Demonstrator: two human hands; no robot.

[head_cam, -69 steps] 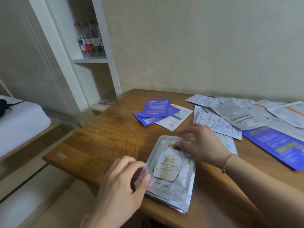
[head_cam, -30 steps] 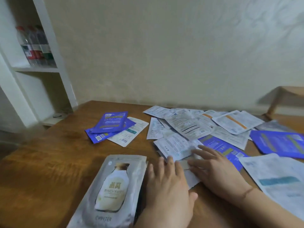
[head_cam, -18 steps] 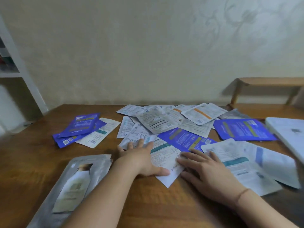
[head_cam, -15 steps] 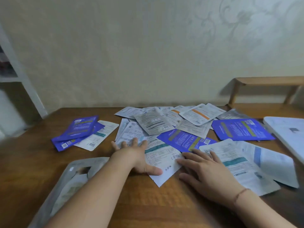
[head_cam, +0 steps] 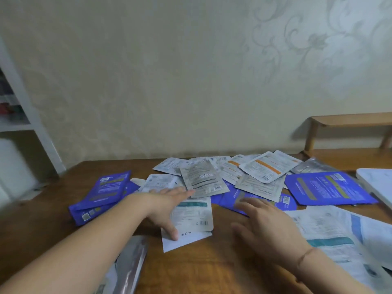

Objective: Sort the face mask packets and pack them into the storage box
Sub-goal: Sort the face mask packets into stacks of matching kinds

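Face mask packets lie scattered over the wooden table [head_cam: 201, 264]. My left hand [head_cam: 167, 206] lies flat on a white packet with a teal stripe [head_cam: 194, 217], thumb on its lower corner. My right hand [head_cam: 263, 225] hovers with spread fingers just right of it, fingertips over a blue packet [head_cam: 231, 197]. A grey packet [head_cam: 202, 180] lies above the left fingertips. A stack of blue packets [head_cam: 101, 194] sits at the left. A silver packet pile [head_cam: 129, 266] lies near the front edge under my left forearm. A white box lid or box [head_cam: 377, 183] shows at the right edge.
More white packets with orange stripes [head_cam: 267, 168] and a large blue packet [head_cam: 326, 187] lie at the back right. White and teal packets [head_cam: 339, 236] spread at the right. A white shelf unit [head_cam: 23, 115] stands at the left, a wooden bench [head_cam: 350, 122] by the wall.
My view swung right from the silver packet pile to the scattered packets. My left hand slid onto the teal-striped white packet; my right hand lifted off it and moved slightly right.
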